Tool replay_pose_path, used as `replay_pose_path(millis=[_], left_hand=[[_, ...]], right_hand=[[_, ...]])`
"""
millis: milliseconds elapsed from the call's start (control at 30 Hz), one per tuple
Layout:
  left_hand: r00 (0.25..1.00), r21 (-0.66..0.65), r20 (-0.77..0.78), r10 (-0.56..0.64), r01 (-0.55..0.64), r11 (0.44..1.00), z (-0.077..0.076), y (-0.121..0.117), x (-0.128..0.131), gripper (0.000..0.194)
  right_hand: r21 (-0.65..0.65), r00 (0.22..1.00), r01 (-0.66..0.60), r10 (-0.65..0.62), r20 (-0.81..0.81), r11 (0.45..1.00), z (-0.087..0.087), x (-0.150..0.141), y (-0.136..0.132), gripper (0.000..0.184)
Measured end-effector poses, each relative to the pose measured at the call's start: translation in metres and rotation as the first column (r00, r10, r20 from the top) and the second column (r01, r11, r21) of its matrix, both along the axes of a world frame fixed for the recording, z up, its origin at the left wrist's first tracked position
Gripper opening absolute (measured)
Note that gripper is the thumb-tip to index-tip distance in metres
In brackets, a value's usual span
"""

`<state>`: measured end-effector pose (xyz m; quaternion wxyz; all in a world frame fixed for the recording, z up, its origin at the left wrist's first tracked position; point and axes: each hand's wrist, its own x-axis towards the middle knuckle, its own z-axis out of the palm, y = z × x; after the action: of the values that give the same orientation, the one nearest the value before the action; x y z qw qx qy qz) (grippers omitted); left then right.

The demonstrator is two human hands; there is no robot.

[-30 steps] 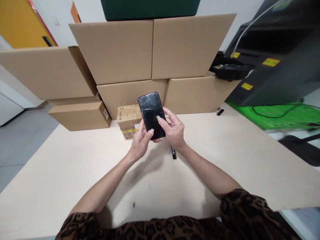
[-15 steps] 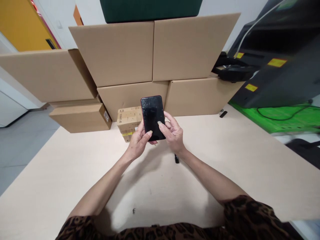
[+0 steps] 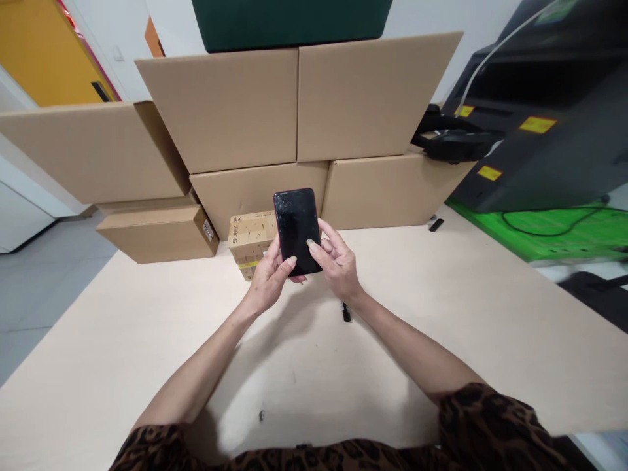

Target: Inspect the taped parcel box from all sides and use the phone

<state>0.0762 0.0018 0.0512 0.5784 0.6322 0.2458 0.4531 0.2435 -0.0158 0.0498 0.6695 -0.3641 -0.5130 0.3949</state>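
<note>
A black smartphone [image 3: 297,231] stands nearly upright between my hands, its dark glass smudged and its edge reddish. My left hand [image 3: 269,278] grips its lower left side with the thumb on the glass. My right hand [image 3: 336,263] holds its right side, with the thumb on the lower screen and the fingers curled by the edge. Just beyond the phone, a small taped cardboard parcel [image 3: 248,235] stands on the pale wooden table [image 3: 147,340]. A short black stick-like object [image 3: 346,312] lies below my right wrist, touching neither hand.
Large cardboard boxes [image 3: 294,131] are stacked at the table's far edge, with a dark green bin [image 3: 289,19] on top. A flat box [image 3: 157,234] lies at left. A black machine [image 3: 534,131] with yellow labels stands right, above a green mat [image 3: 554,232].
The phone has turned from a slight tilt to nearly upright, and both hands have shifted a little with it. The whole view has also shifted slightly.
</note>
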Motion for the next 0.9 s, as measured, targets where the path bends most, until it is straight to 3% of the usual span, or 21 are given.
replay_pose_path(millis=[367,567,900], left_hand=[[1.0,-0.017,-0.027,0.006,-0.006,1.0,0.0047,-0.0006,-0.002,0.097],[1.0,-0.03,-0.027,-0.007,0.006,1.0,0.0072,-0.0014,-0.0026,0.097],[0.999,-0.055,0.03,-0.016,0.018,0.998,0.009,-0.0057,-0.0005,0.094]], right_hand=[[-0.033,0.996,-0.065,0.062,-0.067,0.997,-0.0008,-0.0013,-0.0013,0.072],[-0.102,0.986,-0.11,0.096,-0.134,0.989,0.0007,0.0002,0.0002,0.089],[-0.166,0.982,-0.146,0.123,-0.143,0.975,0.0084,0.0073,-0.0044,0.071]])
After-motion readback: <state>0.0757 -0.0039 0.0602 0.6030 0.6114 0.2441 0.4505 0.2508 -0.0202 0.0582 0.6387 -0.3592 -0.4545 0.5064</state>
